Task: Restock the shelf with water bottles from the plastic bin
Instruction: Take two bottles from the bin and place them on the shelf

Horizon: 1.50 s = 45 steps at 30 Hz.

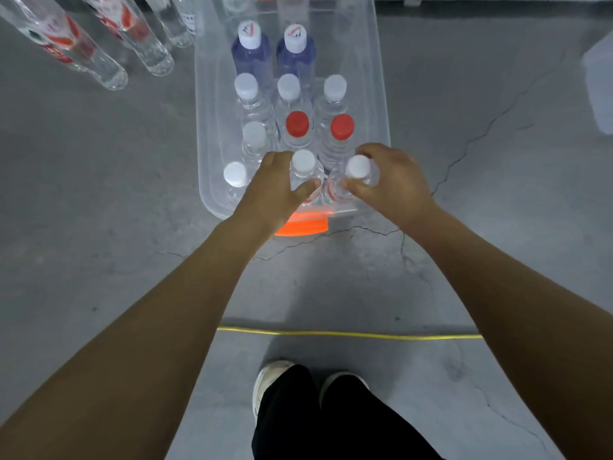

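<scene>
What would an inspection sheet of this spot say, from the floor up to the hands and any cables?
Surface: grey concrete floor, cracked.
Job's things: clear plastic bin on the floor, holding upright bottles; most have white caps, plus two red-capped bottles and two blue-tinted bottles at the far end.
Clutter: nothing seen.
Hands: left hand grips a white-capped bottle; right hand grips the neighbouring bottle.
Cables: yellow cord lies across the floor between bin and shoes.
Surroundings: more clear bottles at upper left, outside the bin.
</scene>
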Motion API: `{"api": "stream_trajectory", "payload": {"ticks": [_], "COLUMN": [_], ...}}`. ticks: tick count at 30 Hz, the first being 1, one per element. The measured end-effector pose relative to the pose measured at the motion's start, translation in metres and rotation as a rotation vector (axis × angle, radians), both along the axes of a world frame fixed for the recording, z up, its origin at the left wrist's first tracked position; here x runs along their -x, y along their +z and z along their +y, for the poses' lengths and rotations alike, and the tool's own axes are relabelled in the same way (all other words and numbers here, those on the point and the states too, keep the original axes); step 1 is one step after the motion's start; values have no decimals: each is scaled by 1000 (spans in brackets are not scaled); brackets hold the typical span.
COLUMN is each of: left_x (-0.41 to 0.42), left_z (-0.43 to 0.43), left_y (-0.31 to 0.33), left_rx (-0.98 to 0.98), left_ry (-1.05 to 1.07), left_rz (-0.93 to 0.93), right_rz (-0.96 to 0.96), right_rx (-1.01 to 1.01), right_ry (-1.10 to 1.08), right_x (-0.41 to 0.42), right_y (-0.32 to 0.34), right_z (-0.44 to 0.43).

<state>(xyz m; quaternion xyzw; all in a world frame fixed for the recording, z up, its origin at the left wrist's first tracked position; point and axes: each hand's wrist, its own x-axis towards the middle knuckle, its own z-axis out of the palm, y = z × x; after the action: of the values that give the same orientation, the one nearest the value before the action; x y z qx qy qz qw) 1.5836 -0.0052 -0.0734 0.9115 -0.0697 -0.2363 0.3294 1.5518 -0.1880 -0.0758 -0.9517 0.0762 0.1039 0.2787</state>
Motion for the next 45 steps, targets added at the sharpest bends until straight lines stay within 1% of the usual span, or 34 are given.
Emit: {"api": "stream_trajectory", "payload": {"ticks": [4,7,17,19,22,25,30,34,37,40,42,45], "left_x": [-7,-8,-6,-6,-5,-2,-2,-6,-8,-12,-15,-20], "left_z": [-3,-1,-1,2,5,6,8,13,18,22,23,23], "left_y": [-18,-25,-29,-28,-23,-6,43,98,149,211,259,343], "left_rx": [76,149,250,276,321,334,373,462,514,581,621,712], "left_ry": [36,106,167,180,223,269,204,136,104,110,108,134], "left_rz": [-18,-35,-47,-40,-12,-4,-5,-21,-41,-59,-95,-123], "right_rz": [-70,-96,-40,-14,-26,-4,-49,-142,-236,-292,-327,-405], "right_rx": [66,83,-34,-85,-224,-330,-472,-515,-567,-618,-627,-728], "right_ry": [75,118,-1,-42,-89,-121,-205,-264,-343,-412,-423,-441], "right_x": [-4,-3,-2,0,2,9,18,19,17,13,11,9], "right_y": [-14,-16,-20,-17,-6,13,51,102,154,216,261,337], "right_z": [-5,-6,-4,-3,-3,-1,4,2,-3,-5,-4,2]}}
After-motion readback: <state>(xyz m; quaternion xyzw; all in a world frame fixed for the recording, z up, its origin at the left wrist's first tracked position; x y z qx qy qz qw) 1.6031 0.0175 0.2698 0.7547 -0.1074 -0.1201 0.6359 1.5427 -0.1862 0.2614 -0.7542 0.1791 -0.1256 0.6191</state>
